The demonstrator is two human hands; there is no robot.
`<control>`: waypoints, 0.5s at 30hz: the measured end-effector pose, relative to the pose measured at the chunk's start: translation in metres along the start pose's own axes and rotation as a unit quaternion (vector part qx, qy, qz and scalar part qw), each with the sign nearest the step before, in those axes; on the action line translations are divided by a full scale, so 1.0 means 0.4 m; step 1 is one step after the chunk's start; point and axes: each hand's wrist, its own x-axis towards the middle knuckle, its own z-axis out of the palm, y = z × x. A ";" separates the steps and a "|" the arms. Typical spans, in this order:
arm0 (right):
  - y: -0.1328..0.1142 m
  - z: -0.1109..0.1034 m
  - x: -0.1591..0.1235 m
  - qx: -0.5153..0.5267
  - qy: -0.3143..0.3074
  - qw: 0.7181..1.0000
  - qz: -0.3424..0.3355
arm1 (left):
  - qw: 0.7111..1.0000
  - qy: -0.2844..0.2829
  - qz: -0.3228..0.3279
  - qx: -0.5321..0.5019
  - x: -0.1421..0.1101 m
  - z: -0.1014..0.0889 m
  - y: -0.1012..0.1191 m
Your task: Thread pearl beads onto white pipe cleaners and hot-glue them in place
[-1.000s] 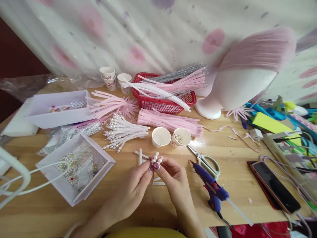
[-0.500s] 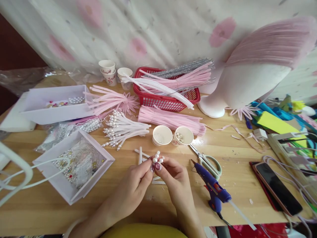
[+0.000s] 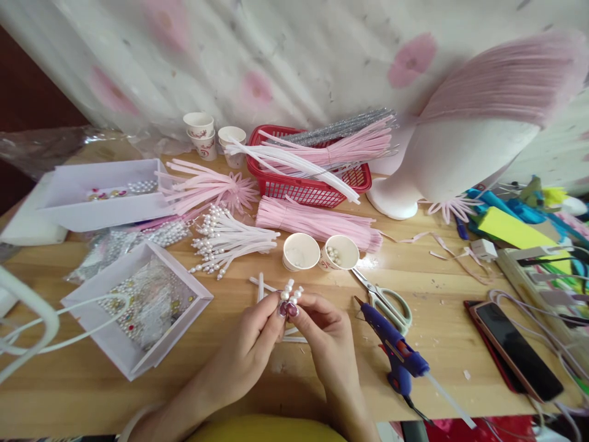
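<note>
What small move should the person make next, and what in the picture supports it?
Perhaps ease the right hand slightly toward the left hand, so the left bead row and right bead row come together: the hands meet low on both rows, yet a narrow gap shows between their upper ends.

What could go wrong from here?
- The pearls are small and pinched at the fingertips of the left hand and right hand; they could slip.
- The glue gun lies just beside the right hand; if hot (can't tell), its nozzle might burn it.
- The open bead cup stands just beyond the hands, by the scissors; a bump might spill it.
</note>
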 end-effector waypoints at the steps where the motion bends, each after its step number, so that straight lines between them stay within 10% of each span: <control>1: 0.000 0.000 0.000 -0.001 0.001 1.000 0.000 | 1.000 -0.001 0.001 0.003 0.000 0.000 0.000; 15: 0.011 0.001 0.003 -0.007 0.006 1.000 -0.007 | 0.982 -0.040 -0.111 -0.147 0.006 0.004 -0.001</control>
